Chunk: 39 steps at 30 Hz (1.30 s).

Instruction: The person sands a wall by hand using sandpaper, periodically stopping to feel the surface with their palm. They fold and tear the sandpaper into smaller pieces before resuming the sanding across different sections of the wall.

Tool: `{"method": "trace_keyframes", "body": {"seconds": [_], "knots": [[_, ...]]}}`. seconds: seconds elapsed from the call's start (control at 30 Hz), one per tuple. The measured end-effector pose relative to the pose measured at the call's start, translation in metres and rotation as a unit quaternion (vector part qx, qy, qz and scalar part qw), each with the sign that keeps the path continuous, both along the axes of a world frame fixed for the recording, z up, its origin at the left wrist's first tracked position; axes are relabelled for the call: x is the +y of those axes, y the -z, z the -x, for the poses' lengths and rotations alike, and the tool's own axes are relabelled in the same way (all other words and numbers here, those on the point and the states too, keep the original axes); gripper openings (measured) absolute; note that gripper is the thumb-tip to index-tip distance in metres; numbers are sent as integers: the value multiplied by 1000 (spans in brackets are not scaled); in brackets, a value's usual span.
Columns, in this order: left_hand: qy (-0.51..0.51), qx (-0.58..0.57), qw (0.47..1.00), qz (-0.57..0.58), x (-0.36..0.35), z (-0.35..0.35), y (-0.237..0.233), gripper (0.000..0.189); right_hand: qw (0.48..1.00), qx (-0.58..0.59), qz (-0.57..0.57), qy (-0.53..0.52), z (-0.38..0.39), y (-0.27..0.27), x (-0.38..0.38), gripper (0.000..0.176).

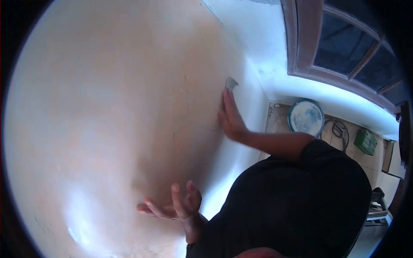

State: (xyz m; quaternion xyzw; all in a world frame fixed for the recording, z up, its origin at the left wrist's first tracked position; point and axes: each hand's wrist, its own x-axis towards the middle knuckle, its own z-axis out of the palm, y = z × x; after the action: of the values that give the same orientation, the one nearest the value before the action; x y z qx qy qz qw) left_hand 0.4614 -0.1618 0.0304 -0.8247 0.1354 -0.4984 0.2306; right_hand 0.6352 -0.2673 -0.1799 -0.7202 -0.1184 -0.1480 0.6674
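1. Right hand [230,118] lies flat against the wall [129,107]. Its fingers [229,99] are pressed together and straight, pinning a small grey piece [231,82] to the surface under the fingertips. The piece looks like an abrasive scrap, too small to tell for sure.
2. Left hand [176,206] is free and holds nothing. Its fingers [155,210] are spread and loosely curled, close to the wall; contact cannot be told.
3. Wall surface: pale, patchy, with faint cracks and specks just beside the right hand. A whiter band runs along the edge nearest the person.
4. Judgement: the rubbing is under way, mid-course. The marks near the grey piece still show, so that patch is not finished, and no finished patch can be told apart from the rest.
5. On the floor [275,122], well apart from both hands: a round bucket [306,117] and a green box [365,142]. A dark window frame [301,43] stands above them.
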Motion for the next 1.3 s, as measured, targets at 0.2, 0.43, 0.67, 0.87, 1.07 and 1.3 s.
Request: {"method": "trace_keyframes", "body": {"seconds": [0.2, 0.43, 0.67, 0.87, 1.07, 1.3], "knots": [[-165, -7, 986, -8, -4, -3, 9, 45, 999, 38, 5, 18, -91, 7, -11, 73], [-282, -46, 957, -41, -7, -7, 12, 56, 997, 55, 11, -54, -55, 25, -7, 99], [-317, -2, 948, -36, -15, -13, 8, 58, 996, -52, -4, -78, -108, -36, -38, 116], [-333, -28, 942, -23, -14, -13, 9, 54, 967, -176, 92, -157, -18, 16, -15, 117], [-328, -21, 944, -32, -12, -11, 8, 50, 944, -288, 146, -69, -122, -67, -43, 117], [-321, -45, 945, -40, -9, -13, 8, 46, 937, -331, 97, -57, -101, -75, -21, 114]]}}
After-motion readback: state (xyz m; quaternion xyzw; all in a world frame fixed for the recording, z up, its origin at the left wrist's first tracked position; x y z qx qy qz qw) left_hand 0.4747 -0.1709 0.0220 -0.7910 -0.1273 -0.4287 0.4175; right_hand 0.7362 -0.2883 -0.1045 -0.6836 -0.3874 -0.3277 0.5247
